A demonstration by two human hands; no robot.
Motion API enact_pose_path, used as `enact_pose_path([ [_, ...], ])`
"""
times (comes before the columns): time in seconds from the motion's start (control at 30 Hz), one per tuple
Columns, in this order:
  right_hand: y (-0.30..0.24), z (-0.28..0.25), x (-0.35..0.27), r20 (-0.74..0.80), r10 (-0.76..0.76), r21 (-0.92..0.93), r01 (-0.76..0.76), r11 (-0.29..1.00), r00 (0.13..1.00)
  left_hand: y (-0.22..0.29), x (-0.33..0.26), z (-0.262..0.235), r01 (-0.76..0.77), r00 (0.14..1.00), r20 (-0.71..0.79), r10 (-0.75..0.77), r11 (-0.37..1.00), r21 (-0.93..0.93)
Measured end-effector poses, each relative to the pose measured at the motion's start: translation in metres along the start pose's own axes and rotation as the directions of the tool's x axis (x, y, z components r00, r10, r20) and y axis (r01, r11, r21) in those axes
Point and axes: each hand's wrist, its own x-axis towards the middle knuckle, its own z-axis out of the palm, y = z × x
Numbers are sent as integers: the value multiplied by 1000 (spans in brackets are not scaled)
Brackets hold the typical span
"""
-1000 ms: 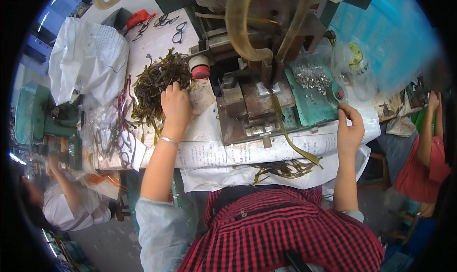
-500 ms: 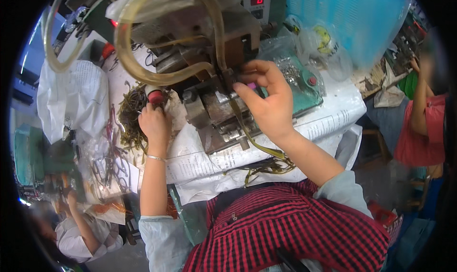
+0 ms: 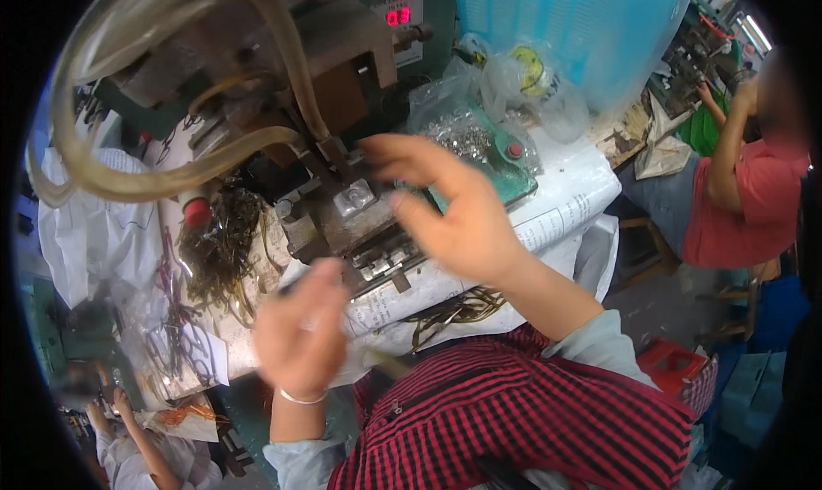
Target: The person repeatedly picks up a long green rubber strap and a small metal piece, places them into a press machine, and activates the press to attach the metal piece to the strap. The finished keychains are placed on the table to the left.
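Note:
A bench press machine [image 3: 342, 49] with thick yellowed tubes [image 3: 197, 177] stands before me, its metal die block [image 3: 355, 200] low at the front. My right hand [image 3: 458, 212] hovers just right of that block, blurred, thumb and fingers apart, nothing visible in it. Nearer to me, in front of the machine's left corner, is my left hand [image 3: 304, 331], smeared by motion; whether it holds anything is unclear. A blurred olive strap-like strip [image 3: 390, 363] shows against my apron, right of the left hand. Left of the machine a red-tipped cylinder [image 3: 197, 213] sits above a heap of olive straps [image 3: 218, 250].
A green tray [image 3: 514, 177] with small metal pieces stands right of the machine, beside clear plastic bags [image 3: 539, 96] and a blue crate [image 3: 574, 36]. More olive straps [image 3: 462, 314] lie at the bench's front edge. Other people work at right [image 3: 736, 207] and lower left [image 3: 154, 447].
My left hand has left the red-tipped cylinder and come toward me. The strap is gone from the die block. My right hand has drawn slightly off the machine, and the view has shifted.

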Motion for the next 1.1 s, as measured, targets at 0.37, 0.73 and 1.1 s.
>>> enact_pose_path([
  [0.37, 115, -91, -3, -462, -83, -320, -79, 944, 883, -3, 4, 40, -152, 988, 7, 152, 988, 22],
  [0.73, 153, -33, -6, -258, 14, -924, -251, 288, 966, 7, -55, 21, 298, 954, -13, -299, 952, -73],
  [1.1, 127, -45, -14, -423, -259, -540, -12, 842, 868, -215, -172, 66, 481, 592, 138, -794, 486, 729],
])
